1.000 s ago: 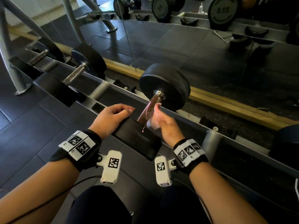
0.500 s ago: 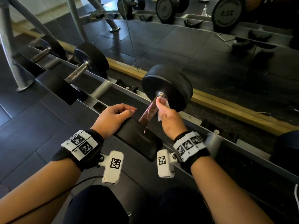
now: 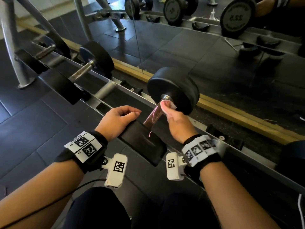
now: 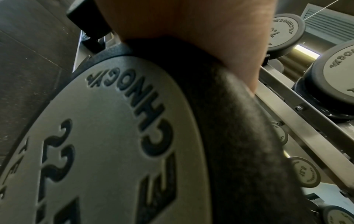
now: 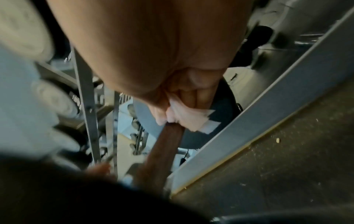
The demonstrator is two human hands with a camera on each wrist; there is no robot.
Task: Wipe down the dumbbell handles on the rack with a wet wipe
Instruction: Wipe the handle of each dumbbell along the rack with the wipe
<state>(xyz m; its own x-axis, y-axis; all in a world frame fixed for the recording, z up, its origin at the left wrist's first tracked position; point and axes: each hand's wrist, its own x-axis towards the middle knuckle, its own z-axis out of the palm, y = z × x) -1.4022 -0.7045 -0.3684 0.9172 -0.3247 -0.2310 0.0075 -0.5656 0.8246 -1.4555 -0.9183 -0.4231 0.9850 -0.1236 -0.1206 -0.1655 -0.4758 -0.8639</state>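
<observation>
A black dumbbell lies on the rack, its near head (image 3: 143, 144) toward me and its far head (image 3: 173, 90) toward the mirror. Between them runs a brownish handle (image 3: 152, 116). My right hand (image 3: 177, 123) grips a white wet wipe (image 3: 167, 104) wrapped round the handle's far end, right against the far head. In the right wrist view the wipe (image 5: 191, 119) bunches under the fingers above the bare handle (image 5: 164, 148). My left hand (image 3: 118, 119) rests on top of the near head with its fingers loosely bent. The left wrist view shows that head's grey face (image 4: 114, 136) under the palm (image 4: 191, 30).
Two more dumbbells (image 3: 97, 58) (image 3: 49, 48) sit further left on the grey rack rail (image 3: 105, 90). A mirror (image 3: 214, 55) behind the rack reflects it, with a wooden strip (image 3: 231, 116) along its base. Dark rubber floor tiles (image 3: 33, 121) lie to the left.
My right hand has slid the wipe up the handle from near its middle to the far head. The left hand has stayed on the near head.
</observation>
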